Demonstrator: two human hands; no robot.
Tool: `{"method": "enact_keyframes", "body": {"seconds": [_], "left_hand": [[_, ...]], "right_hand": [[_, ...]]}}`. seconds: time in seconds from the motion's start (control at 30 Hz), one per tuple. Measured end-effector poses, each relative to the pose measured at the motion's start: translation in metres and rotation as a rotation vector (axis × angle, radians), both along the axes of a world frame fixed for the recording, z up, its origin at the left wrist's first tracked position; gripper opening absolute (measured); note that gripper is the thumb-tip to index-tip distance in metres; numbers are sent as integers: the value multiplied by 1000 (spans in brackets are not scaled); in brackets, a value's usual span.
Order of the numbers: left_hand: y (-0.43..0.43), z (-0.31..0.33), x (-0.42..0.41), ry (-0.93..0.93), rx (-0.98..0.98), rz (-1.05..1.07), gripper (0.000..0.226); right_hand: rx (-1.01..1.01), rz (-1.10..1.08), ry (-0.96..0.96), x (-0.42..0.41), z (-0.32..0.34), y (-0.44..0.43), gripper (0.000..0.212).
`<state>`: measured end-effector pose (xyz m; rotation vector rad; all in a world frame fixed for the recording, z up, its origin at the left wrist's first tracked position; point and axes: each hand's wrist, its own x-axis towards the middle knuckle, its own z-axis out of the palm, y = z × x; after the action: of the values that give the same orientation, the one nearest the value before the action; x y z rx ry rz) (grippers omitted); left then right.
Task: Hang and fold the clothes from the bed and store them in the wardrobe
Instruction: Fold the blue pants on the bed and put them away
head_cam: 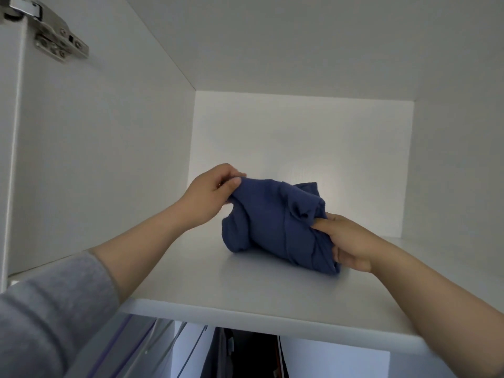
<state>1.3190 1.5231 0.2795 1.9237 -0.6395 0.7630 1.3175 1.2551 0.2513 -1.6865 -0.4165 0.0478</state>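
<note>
1. Worn on the head, facing forward and tilted upward into the white wardrobe compartment [109,159].
2. Near: shelf [207,285] front edge low toward 6 o'clock, back wall [300,137] just above centre.
3. Door hinge [58,40] close at 10 o'clock.

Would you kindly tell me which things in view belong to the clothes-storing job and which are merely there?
Belongs to the job: blue garment, gripped by left hand and right hand; wardrobe shelf under it.
Just there: door hinge; dark clothes below the shelf.
</note>
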Motion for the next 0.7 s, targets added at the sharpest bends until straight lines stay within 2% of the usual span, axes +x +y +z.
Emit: {"method": "enact_keyframes", "body": {"seconds": [0.07,0.13,0.2,0.3,0.37,0.47,0.53,0.6,0.7], "left_hand": [[1,-3,-1,-125,161,89,17],[13,-13,-2,-110,254,149,22],[25,-27,-6,-16,252,109,30],[34,-37,-15,245,131,3,30],[40,-35,-16,303,82,96,34],[48,-33,-12,270,189,314,38],[47,-35,-10,372,198,321,42],[40,-35,-10,490,147,245,43],[24,-33,-16,498,191,136,35]], "right_hand": [[4,30,17,-4,0,-8,20],[-66,95,50,-6,-3,-15,21],[-172,136,80,-5,-6,-18,22],[-347,178,102,-6,-1,-23,26],[-435,296,147,-10,11,-34,26],[-419,496,214,-12,27,-50,44],[-388,445,205,-10,29,-48,58],[-391,237,139,-7,23,-37,60],[-609,-4,-102,-19,16,-12,59]]}}
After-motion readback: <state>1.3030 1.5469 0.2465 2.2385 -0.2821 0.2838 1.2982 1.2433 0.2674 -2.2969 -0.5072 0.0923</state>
